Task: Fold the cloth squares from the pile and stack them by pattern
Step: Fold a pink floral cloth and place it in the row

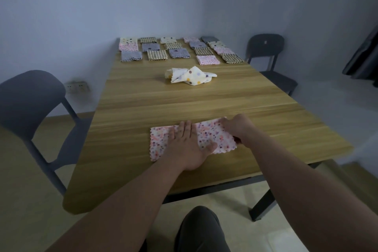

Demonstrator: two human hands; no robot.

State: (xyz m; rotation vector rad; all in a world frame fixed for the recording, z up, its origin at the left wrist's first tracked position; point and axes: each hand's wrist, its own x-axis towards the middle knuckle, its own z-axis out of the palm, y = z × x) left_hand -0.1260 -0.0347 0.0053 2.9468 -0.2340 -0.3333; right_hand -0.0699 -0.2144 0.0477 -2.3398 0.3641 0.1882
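A pink dotted cloth (212, 136), folded into a long strip, lies near the front edge of the wooden table (184, 100). My left hand (189, 147) presses flat on its middle with straight fingers. My right hand (238, 127) grips the cloth's right end, fingers curled over the edge. A crumpled cream cloth with coloured dots (189, 75) lies loose at the table's centre. Several folded squares (180, 49) in pink, grey, cream and brown check patterns sit in rows at the far end.
A grey chair (30, 96) stands at the table's left and a dark chair (266, 47) at the far right. A wall socket (76, 87) is low on the left wall. My knee (201, 229) shows below the table's front edge.
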